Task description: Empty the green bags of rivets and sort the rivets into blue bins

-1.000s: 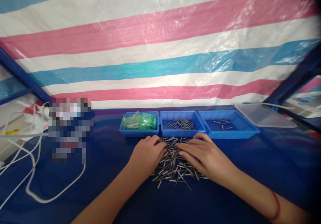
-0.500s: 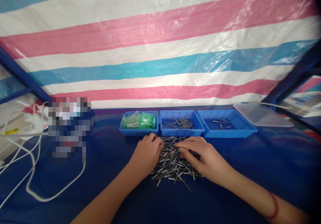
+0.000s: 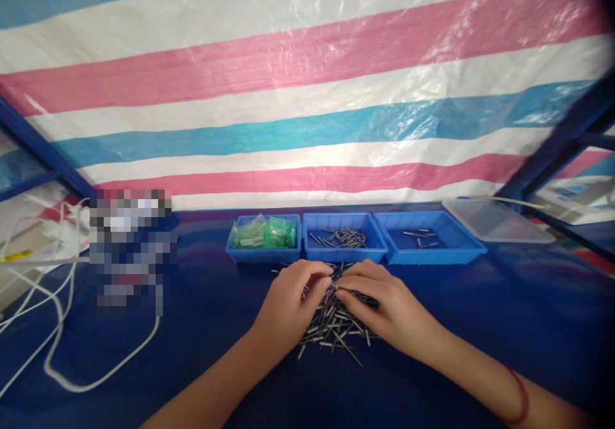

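A pile of thin metal rods [image 3: 336, 326], some with brighter, thicker ends, lies loose on the blue tabletop. Over the back of this pile my left hand [image 3: 295, 294] curls with thumb and forefinger nearly together; what it pinches is too small to make out. Facing it, my right hand [image 3: 384, 294] has its thumb and fingers closed on a small thin metal rod [image 3: 334, 285], only partly visible. Both hands' fingertips almost meet. More rods lie in the middle blue bin [image 3: 346, 257], just behind the hands.
The left blue bin [image 3: 264, 256] holds green-tinted clear plastic bags [image 3: 278, 232]. A few rods lie in the right blue bin [image 3: 437, 257]. Behind it rests a translucent lid [image 3: 500, 221]. White cables [image 3: 72, 387] loop at left, near a pixelated patch. A striped sheet [image 3: 307, 115] hangs behind.
My left hand has turned and moved right, bringing its thumb and forefinger to my right fingertips. My right hand has shifted only slightly, its fingers now more bunched.
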A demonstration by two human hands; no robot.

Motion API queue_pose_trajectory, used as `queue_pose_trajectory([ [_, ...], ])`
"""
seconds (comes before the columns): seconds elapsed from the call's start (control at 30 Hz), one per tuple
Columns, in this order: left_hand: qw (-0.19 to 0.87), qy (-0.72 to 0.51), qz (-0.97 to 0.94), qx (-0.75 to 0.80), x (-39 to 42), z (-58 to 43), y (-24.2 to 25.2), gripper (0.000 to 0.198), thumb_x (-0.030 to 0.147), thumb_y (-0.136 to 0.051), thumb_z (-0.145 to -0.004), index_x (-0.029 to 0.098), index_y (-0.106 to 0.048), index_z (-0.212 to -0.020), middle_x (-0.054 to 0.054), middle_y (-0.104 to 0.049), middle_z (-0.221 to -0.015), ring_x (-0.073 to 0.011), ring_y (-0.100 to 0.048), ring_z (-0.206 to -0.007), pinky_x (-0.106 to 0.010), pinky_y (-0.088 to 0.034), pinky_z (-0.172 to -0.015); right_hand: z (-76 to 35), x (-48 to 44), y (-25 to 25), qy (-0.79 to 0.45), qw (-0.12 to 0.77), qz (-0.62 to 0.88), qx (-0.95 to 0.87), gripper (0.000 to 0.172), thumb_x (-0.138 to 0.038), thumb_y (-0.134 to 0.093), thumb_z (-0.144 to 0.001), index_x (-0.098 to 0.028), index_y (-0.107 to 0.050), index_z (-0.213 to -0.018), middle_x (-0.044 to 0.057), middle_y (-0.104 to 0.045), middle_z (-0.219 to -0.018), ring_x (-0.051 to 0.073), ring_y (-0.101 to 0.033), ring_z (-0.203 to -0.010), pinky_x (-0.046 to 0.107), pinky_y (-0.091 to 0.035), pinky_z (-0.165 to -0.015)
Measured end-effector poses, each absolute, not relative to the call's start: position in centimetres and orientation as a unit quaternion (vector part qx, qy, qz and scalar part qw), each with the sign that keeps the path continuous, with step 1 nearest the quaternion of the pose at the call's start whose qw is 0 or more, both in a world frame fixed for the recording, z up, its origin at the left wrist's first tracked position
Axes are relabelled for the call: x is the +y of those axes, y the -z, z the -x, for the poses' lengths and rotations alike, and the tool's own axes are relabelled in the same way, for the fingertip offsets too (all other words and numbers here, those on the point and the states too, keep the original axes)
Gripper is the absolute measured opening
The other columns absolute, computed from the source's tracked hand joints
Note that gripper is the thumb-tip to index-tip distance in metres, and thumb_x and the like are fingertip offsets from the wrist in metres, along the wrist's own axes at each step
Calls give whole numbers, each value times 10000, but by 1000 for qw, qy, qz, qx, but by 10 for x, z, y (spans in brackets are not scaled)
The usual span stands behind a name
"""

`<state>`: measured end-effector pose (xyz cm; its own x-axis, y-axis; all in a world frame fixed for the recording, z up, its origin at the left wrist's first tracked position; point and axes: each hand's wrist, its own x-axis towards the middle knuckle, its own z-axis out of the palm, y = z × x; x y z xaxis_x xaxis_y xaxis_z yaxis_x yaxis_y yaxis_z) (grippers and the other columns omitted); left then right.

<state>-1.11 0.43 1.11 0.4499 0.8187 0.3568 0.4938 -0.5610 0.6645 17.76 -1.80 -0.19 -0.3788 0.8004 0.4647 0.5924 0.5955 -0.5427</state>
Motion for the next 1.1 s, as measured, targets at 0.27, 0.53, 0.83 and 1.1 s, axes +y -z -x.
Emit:
queue_pose_trajectory([
  [0.27, 383, -352, -736, 433, 4, 7, -1, 140, 276, -575, -862, 189, -662, -929, -3, -671, -841, -147, -607, -759, -229, -450, -692, -175, -22, -2, -205, 387, 417, -796, 137, -192, -514, -912, -207, -627, -835, 19, -641, -809, 162, -552, -803, 322, -426, -739],
  [0.53, 406, -355, -725, 429, 3, 7, 0, 151, 281, -561, -868, 182, -668, -907, -15, -677, -849, -156, -613, -786, -238, -462, -725, -175, -23, -3, -219, 386, 422, -791, 136, -178, -507, -902, -213, -622, -839, 16, -643, -807, 161, -564, -803, 317, -436, -740],
  [0.83, 401, -349, -732, 426, 1, 8, -5, 158, 284, -564, -867, 184, -679, -909, -29, -705, -900, -163, -641, -808, -236, -488, -703, -175, -21, -1, -199, 407, 430, -781, 119, -190, -526, -882, -223, -628, -831, 19, -653, -786, 164, -602, -778, 305, -474, -707],
  [1.1, 389, -363, -733, 424, 3, 9, -7, 141, 245, -572, -864, 181, -677, -932, -28, -705, -910, -157, -640, -822, -230, -484, -726, -180, -20, -8, -185, 436, 436, -766, 99, -200, -541, -874, -220, -628, -832, 27, -664, -788, 173, -609, -775, 316, -483, -709],
])
